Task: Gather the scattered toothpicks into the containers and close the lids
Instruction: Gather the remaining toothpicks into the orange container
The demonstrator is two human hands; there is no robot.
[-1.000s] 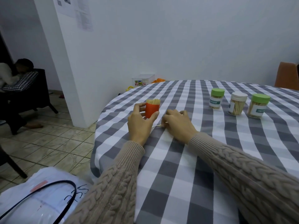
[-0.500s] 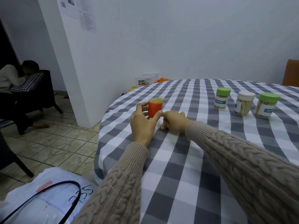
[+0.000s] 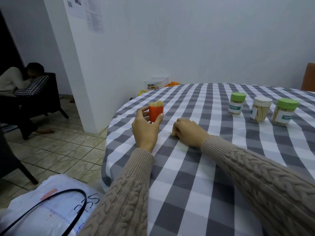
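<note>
— Where's the orange cup (image 3: 156, 113)?

— In my left hand (image 3: 146, 129). My thumb and fingers curl round its sides, and it stands upright on the checked cloth (image 3: 196, 176) near the table's left edge. It has no lid on, and toothpick tips (image 3: 156, 104) stick up out of the top.

— And your right hand (image 3: 188, 132)?

— It rests on the cloth just right of the left one, not touching the cup. The fingers are curled in, pinching a few loose toothpicks (image 3: 167, 133) whose ends poke out to the left, low against the cloth.

— How many?

— I cannot tell; they are too thin.

— The other containers?

— Three jars stand in a row well off to the right, all lidded and full of toothpicks: a green-lid jar (image 3: 237, 103), a white-lid jar (image 3: 260, 109) and another green jar (image 3: 284, 111).

— Anything else?

— A plastic-wrapped bundle (image 3: 51, 210) with a black cable (image 3: 51, 200) over it, low on the left.
</note>
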